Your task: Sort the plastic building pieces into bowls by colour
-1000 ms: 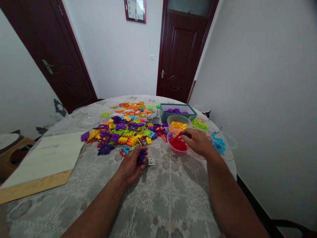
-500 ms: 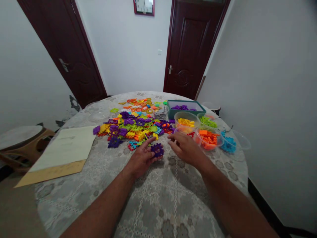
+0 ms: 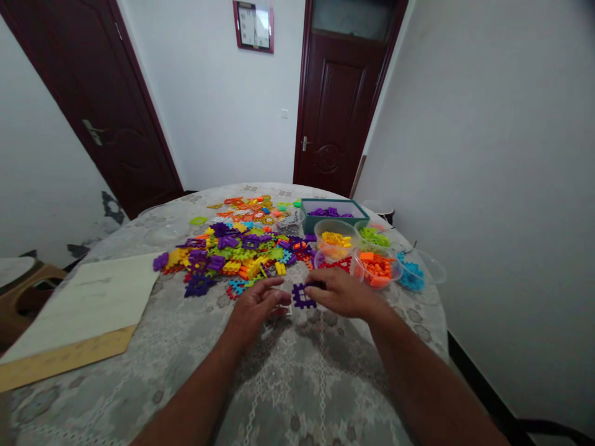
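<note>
A flat purple grid-shaped plastic piece (image 3: 303, 296) is on the lace-patterned tablecloth (image 3: 307, 371), between my two hands. My right hand (image 3: 341, 291) pinches its right edge with curled fingers. My left hand (image 3: 253, 310) lies just left of the piece, fingers stretched out towards it and low over the cloth. A small pale piece shows by its fingertips, partly hidden. Behind the hands spreads a big pile of interlocking pieces (image 3: 237, 248) in purple, yellow, green, orange and blue.
Clear bowls hold sorted pieces: red (image 3: 332, 263), orange (image 3: 376, 269), yellow (image 3: 334, 238), green (image 3: 374, 235), blue (image 3: 411, 275). A teal box (image 3: 332, 203) holds purple ones. A pale sheet on a board (image 3: 88, 303) lies at left, beside a wooden stool (image 3: 23, 291). The table's right edge is near a wall.
My right hand left the red bowl and came to the middle. The purple piece, held in my left hand before, is now pinched by the right hand, and the left fingers have spread.
</note>
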Available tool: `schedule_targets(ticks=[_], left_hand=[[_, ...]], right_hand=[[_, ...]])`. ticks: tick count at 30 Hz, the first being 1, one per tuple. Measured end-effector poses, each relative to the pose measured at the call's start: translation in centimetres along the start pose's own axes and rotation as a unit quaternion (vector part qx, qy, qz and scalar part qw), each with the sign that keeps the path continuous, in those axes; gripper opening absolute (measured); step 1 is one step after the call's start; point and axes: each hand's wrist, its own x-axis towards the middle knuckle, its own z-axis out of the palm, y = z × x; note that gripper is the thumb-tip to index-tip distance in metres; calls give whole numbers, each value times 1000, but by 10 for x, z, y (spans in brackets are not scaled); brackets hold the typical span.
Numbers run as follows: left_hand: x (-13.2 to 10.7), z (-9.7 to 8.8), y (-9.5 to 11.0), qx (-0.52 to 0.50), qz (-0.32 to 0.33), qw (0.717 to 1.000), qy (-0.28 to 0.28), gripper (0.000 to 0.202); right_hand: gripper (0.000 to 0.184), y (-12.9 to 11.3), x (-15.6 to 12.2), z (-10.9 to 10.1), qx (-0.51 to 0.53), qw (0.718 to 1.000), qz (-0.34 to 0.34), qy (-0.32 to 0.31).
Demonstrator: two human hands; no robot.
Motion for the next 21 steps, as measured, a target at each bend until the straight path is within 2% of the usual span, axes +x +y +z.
schedule_targets(ticks=[3, 5, 7, 9, 10, 12, 14, 16, 18, 21], left_hand=[[1, -4, 1, 72, 70, 992, 70, 31], [3, -9, 0, 119, 108, 980, 115, 29], [6, -15, -1, 172, 141, 963, 154, 30], [8, -22, -2, 230, 179, 938, 189, 29], [10, -26, -2, 256, 201, 923, 208, 27], [12, -34, -2, 299, 248, 887, 249, 25], [13, -42, 1, 340, 294, 843, 296, 24], [14, -49, 5, 358, 319, 810, 337, 26], [16, -55, 8, 359, 318, 799, 363, 27], [19, -63, 8, 360, 290, 793, 396, 29]], right_hand=[[17, 20, 9, -29, -6, 998, 10, -63], [19, 38, 25, -51, -16, 998, 42, -33], [20, 54, 45, -73, -2, 988, 132, 77], [21, 66, 63, -90, 31, 952, 218, 212], [27, 69, 69, -96, 44, 933, 244, 262], [42, 68, 75, -96, 52, 911, 255, 321], [48, 58, 72, -77, 47, 914, 225, 334], [44, 41, 62, -38, 37, 938, 153, 309], [38, 22, 47, 13, 21, 970, 63, 233], [41, 1, 23, 89, -29, 977, -55, 203]])
